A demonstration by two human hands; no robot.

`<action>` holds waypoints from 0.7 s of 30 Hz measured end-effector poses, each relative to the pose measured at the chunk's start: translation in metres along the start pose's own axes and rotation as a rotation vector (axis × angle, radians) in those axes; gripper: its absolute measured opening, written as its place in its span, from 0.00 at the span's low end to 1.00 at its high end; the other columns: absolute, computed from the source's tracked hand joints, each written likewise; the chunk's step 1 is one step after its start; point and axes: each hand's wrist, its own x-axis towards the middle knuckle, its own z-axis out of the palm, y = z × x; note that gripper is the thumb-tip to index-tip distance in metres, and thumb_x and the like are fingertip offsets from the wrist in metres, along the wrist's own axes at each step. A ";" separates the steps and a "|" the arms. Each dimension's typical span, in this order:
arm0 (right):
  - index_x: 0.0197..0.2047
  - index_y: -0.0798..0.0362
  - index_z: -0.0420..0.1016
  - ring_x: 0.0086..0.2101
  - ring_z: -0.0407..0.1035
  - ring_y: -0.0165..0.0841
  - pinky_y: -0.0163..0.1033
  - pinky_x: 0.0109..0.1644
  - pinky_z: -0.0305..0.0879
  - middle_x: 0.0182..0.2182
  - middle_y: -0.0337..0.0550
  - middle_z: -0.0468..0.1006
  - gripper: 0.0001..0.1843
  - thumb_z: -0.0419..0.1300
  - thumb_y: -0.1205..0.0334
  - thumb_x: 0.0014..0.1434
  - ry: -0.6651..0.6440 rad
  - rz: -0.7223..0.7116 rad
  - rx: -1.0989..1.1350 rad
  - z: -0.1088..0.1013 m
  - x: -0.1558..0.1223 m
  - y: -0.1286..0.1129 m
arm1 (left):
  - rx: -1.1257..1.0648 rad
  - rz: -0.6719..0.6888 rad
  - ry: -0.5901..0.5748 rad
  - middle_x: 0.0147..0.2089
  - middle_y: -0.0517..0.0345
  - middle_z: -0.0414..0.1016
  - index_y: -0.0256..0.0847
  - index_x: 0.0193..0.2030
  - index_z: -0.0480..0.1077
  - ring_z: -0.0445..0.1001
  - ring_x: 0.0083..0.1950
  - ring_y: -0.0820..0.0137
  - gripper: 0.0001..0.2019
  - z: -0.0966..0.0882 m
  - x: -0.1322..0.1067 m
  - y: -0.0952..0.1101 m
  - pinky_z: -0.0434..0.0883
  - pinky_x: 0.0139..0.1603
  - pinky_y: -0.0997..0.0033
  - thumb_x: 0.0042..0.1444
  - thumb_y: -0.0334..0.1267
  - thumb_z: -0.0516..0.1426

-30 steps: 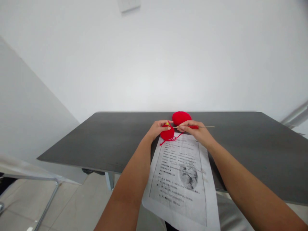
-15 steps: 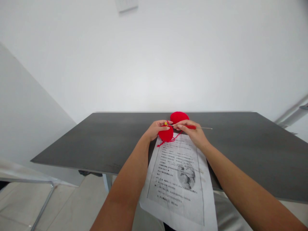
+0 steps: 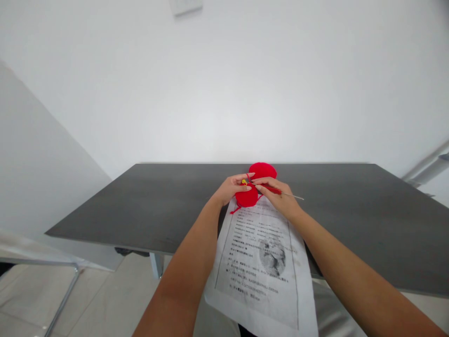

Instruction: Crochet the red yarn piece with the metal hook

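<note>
My left hand (image 3: 232,187) is closed on a small round red crochet piece (image 3: 246,198) with a yellow marker at its top edge. My right hand (image 3: 277,196) pinches a crochet hook (image 3: 280,191) with a red grip; its thin metal shaft sticks out to the right, and its tip is at the piece. A red yarn tail hangs below the piece onto a printed paper sheet (image 3: 261,262). Behind both hands lies a red ball of yarn (image 3: 262,170) on the dark grey table (image 3: 157,201).
The printed sheet overhangs the table's near edge towards my lap. A white wall stands close behind the table. A metal chair frame (image 3: 63,299) is on the tiled floor at the lower left. A metal bar (image 3: 426,171) shows at the right edge.
The hook's free end has dipped lower on the right as my right hand turned. The crochet piece shifted slightly right and down in my left hand.
</note>
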 end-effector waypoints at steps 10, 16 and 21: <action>0.36 0.51 0.65 0.32 0.67 0.32 0.38 0.38 0.64 0.32 0.40 0.73 0.07 0.50 0.59 0.63 -0.132 0.004 -0.185 0.004 -0.002 -0.001 | 0.202 0.178 0.094 0.49 0.51 0.77 0.38 0.54 0.72 0.73 0.49 0.64 0.31 0.003 0.007 -0.008 0.65 0.55 0.62 0.38 0.33 0.67; 0.41 0.51 0.64 0.41 0.67 0.39 0.46 0.48 0.64 0.38 0.49 0.73 0.07 0.49 0.58 0.64 -0.033 -0.159 -0.329 0.013 -0.002 0.007 | 0.204 0.264 0.288 0.50 0.45 0.77 0.35 0.49 0.74 0.73 0.51 0.61 0.27 0.012 0.019 -0.018 0.65 0.57 0.61 0.38 0.31 0.67; 0.43 0.51 0.63 0.42 0.66 0.41 0.49 0.49 0.64 0.40 0.51 0.72 0.06 0.48 0.60 0.65 0.028 -0.292 -0.421 0.015 -0.002 0.008 | -0.002 0.187 0.234 0.41 0.50 0.79 0.36 0.46 0.74 0.76 0.43 0.64 0.24 0.022 0.016 -0.017 0.68 0.52 0.62 0.37 0.34 0.68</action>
